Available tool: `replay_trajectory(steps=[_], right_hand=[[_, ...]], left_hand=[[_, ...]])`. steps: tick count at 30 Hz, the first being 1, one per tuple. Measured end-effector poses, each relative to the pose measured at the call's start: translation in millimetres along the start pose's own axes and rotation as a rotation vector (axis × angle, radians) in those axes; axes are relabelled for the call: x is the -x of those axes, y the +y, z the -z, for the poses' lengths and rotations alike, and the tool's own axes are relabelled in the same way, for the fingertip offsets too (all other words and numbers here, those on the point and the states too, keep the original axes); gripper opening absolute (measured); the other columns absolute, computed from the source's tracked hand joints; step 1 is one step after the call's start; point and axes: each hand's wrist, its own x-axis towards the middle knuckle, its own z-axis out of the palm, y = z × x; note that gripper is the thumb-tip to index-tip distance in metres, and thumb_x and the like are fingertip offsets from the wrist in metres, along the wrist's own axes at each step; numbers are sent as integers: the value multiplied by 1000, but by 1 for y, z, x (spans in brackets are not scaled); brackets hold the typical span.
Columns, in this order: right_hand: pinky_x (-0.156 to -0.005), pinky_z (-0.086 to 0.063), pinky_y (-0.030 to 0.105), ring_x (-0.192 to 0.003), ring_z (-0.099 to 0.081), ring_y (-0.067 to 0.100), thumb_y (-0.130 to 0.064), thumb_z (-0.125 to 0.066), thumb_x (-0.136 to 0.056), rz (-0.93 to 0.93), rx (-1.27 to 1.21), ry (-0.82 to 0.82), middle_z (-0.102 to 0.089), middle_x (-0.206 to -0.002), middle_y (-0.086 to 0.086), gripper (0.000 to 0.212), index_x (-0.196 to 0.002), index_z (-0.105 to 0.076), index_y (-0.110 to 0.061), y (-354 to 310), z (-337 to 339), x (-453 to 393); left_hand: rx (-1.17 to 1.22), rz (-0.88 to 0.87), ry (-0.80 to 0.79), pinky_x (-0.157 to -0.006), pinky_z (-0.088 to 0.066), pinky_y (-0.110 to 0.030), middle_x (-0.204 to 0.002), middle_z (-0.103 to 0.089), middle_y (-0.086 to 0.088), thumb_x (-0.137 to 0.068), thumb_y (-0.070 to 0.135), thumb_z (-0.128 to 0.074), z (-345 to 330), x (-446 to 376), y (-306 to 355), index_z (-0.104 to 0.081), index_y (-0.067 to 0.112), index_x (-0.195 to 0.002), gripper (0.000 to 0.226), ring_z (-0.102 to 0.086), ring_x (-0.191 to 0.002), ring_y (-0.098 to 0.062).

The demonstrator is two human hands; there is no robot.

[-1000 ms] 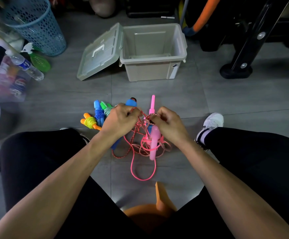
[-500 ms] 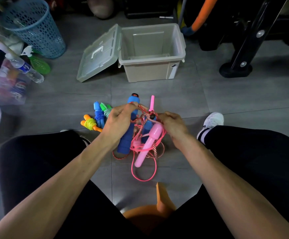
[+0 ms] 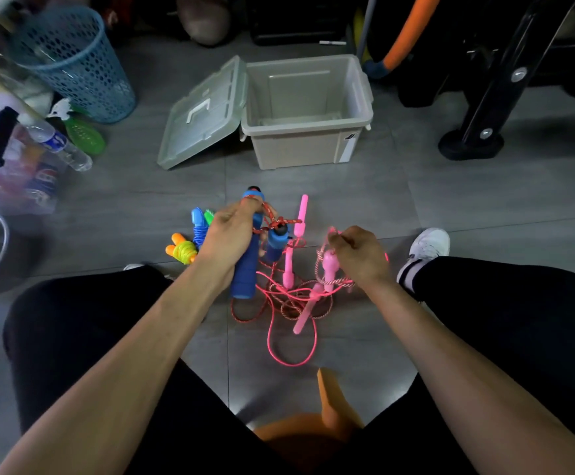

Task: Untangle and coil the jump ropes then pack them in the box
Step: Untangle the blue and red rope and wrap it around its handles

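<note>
A seated person works at a tangle of jump ropes on a grey tiled floor, seen from above.

The left hand (image 3: 228,238) is curled round a blue handle (image 3: 247,269), held upright, with red-orange cord looped over its top; a second blue handle (image 3: 275,242) hangs just at its 3 o'clock; the right hand (image 3: 356,254) pinches pale pink cord between curled fingers, with a pink handle (image 3: 328,269) dangling below it; the tangled ropes (image 3: 289,303) trail to the floor between the knees; at 9 o'clock of the left hand lie coiled ropes (image 3: 190,243) with orange, blue and green handles; at 12 o'clock stands the open box (image 3: 300,145), its lid (image 3: 201,114) leaning at its 9 o'clock side; a blue basket (image 3: 73,63) stands at 10 o'clock.
</note>
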Motion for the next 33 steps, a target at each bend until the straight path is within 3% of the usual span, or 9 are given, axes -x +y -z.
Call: replay_trajectory(steps=[4,7,12,17,20,24,28,30,33], right_hand=[[-75,-43,14,-98,-64,20,-22,-71,-86,82,-40,-49,-68,-106,8,14,-97,-69,-12,-8,2,4],[-88,-47,14,-109,-58,7,-23,-79,-80,228,-209,-241,-62,-120,-5,35,-111,-65,-33,-19,0,13],[-89,-52,29,-105,-62,6,-18,-81,-78,306,-345,-321,-66,-108,-16,39,-99,-65,-46,-26,-6,19],[-69,-48,16,-74,-63,-3,-29,-70,-74,205,-254,-261,-70,-83,-19,12,-85,-66,-28,-19,5,8],[-54,-41,15,-62,-55,-4,-52,-59,-60,50,-135,-187,-63,-73,-16,33,-79,-58,-25,-11,17,1],[-66,-55,29,-77,-68,14,-42,-66,-78,-157,-154,-165,-69,-88,-3,24,-91,-62,-23,1,22,-4],[-59,-60,30,-58,-69,20,-23,-68,-90,-343,-462,-289,-70,-72,10,15,-88,-66,-8,-7,22,2],[-58,-60,30,-57,-69,21,-15,-67,-91,-367,-617,-335,-70,-70,12,10,-86,-66,-6,-15,21,4],[-63,-61,31,-62,-70,22,-7,-67,-90,-349,-748,-359,-69,-73,13,4,-87,-65,-5,-24,16,5]], left_hand=[[4,24,-51,-56,-48,-33,-67,-60,-7,-78,44,-61,5,0,1,-69,24,-72,22,-57,-63,-24],[-22,11,-90,-54,-48,-29,-64,-62,-4,-79,47,-60,5,1,-1,-70,25,-72,25,-57,-58,-17],[-49,-19,-140,-46,-49,-21,-58,-65,2,-89,42,-56,4,4,-3,-72,31,-65,31,-58,-48,-9],[-264,42,-121,-48,-47,-18,-61,-63,9,-88,25,-61,9,-7,-11,-73,28,-90,13,-53,-45,-2],[-498,130,-179,-55,-48,-22,-86,-61,-2,-81,6,-55,19,-15,-15,-62,34,-121,50,-54,-58,-13],[-948,-63,-72,-50,-31,-18,-129,-45,-14,-80,8,-55,19,-18,-18,-24,35,-147,78,-44,-67,-10],[-692,-263,4,-46,-32,-12,-69,-59,3,-76,14,-67,11,-16,-23,-51,17,-116,43,-50,-55,-10],[-617,-321,-49,-57,-47,-23,-68,-64,-4,-77,14,-66,5,-12,-24,-60,13,-89,13,-59,-61,-20],[-594,-302,-217,-78,-54,-39,-86,-71,-7,-85,15,-63,-2,-6,-30,-65,15,-103,18,-67,-82,-25]])
